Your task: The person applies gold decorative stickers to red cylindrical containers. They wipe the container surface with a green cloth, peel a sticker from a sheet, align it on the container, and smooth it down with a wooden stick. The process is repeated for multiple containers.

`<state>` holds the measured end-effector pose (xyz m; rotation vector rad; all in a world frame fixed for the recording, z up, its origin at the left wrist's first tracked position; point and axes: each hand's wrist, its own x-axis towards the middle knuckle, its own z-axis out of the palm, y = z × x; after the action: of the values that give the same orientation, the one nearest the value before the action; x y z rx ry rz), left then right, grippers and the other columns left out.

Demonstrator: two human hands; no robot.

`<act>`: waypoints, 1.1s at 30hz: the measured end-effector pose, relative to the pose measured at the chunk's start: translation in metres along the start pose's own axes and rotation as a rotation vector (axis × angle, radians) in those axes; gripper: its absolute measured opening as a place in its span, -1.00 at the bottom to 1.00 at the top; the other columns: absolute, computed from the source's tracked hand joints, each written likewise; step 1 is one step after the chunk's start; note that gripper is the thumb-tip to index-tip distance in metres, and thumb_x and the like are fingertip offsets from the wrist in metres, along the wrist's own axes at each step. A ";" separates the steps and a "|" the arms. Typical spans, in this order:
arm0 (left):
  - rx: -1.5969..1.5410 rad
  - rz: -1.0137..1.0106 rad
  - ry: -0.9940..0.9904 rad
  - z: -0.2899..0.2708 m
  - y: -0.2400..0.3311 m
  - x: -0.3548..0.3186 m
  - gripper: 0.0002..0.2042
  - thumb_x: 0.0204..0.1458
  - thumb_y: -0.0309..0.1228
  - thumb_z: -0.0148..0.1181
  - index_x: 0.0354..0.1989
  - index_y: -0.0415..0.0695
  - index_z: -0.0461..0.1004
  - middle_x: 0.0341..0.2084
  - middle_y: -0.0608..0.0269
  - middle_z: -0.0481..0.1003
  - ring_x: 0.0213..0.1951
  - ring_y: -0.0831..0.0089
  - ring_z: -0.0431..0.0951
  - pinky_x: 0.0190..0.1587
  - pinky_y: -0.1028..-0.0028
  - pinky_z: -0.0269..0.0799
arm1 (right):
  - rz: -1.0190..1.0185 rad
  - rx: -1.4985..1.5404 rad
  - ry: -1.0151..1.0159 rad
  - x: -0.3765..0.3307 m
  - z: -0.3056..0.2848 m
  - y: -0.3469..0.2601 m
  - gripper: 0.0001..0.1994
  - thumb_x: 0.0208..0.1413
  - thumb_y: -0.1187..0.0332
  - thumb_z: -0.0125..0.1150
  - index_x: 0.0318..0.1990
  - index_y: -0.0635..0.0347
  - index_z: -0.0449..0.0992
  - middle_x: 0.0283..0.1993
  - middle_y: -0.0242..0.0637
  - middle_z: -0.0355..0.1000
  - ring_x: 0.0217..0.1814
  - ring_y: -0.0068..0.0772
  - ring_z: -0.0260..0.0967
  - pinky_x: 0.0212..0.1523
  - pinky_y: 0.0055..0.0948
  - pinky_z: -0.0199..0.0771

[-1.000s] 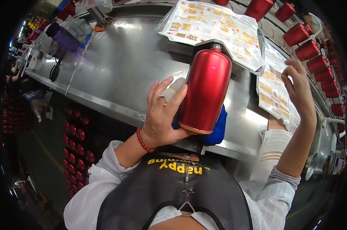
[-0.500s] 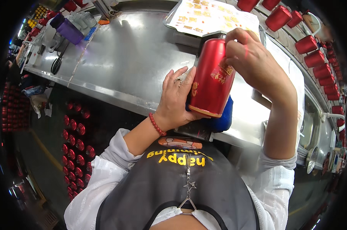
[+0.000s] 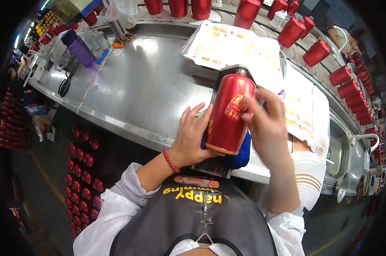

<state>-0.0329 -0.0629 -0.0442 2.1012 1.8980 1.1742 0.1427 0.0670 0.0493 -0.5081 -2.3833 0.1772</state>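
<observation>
A red bottle (image 3: pixel 227 123) with gold lettering leans with its neck against a dark holder (image 3: pixel 240 68) and its base toward me. It rests over a blue cloth pad (image 3: pixel 240 160). My left hand (image 3: pixel 188 138) supports the base end, thumb along the left side and the other fingers spread out. At the right side of the bottle is my right hand (image 3: pixel 267 121), smeared by motion. Its fingers are loosely bent and apart, the tips close to the gold and pink decal (image 3: pixel 235 106); whether they touch it I cannot tell.
Sheets of gold and red decals (image 3: pixel 240 42) lie on a tray behind the holder. Red bottles (image 3: pixel 292 32) ride a curved conveyor beyond. A purple bottle (image 3: pixel 78 49) and black-handled scissors (image 3: pixel 64 87) are on the left. Striped white cloth (image 3: pixel 309 177), apparently another person's sleeve, is beside my right forearm.
My right hand has come down from the bottle's upper end to its right side, its fingers loosened. The bottle has turned so the decal faces up more. The striped white cloth has appeared.
</observation>
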 end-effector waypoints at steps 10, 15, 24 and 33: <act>-0.606 -0.291 0.079 -0.005 -0.002 0.059 -0.10 0.16 0.03 0.21 0.43 -0.38 -0.06 0.33 -0.30 0.13 0.37 -0.10 0.13 0.40 0.13 0.01 | 0.008 0.054 -0.172 -0.014 0.001 0.014 -0.55 0.15 0.28 0.28 0.21 0.03 0.49 0.26 -0.09 0.24 0.25 0.04 0.20 0.26 -0.09 0.24; -0.600 -0.328 0.012 0.003 0.006 0.062 -0.02 0.09 -0.01 0.29 0.44 -0.39 -0.16 0.34 -0.31 0.07 0.37 -0.09 0.13 0.40 0.10 0.02 | -0.040 0.057 -0.141 -0.012 -0.001 0.022 -0.47 -0.03 0.39 0.40 0.18 0.09 0.50 0.22 -0.09 0.26 0.19 0.06 0.26 0.15 -0.08 0.38; -0.775 -0.352 0.032 0.011 -0.004 0.067 -0.10 0.22 0.00 0.17 0.41 -0.50 -0.12 0.29 -0.33 0.17 0.34 0.01 0.22 0.37 0.22 0.11 | 0.053 0.133 -0.165 -0.022 0.009 0.021 -0.49 0.21 0.20 0.23 0.31 0.02 0.40 0.30 -0.08 0.22 0.29 0.00 0.18 0.30 -0.10 0.19; -1.014 -0.382 0.001 0.007 -0.005 0.067 -0.08 0.21 -0.01 0.18 0.42 -0.51 -0.17 0.30 -0.30 0.19 0.33 0.13 0.28 0.34 0.31 0.18 | 0.104 0.145 -0.165 -0.031 0.009 0.020 -0.50 0.31 0.07 0.08 0.34 0.04 0.38 0.39 -0.03 0.16 0.31 0.00 0.19 0.32 -0.10 0.19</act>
<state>-0.0369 -0.0003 -0.0195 1.1356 1.1711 1.5447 0.1640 0.0728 0.0185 -0.5675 -2.4811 0.4516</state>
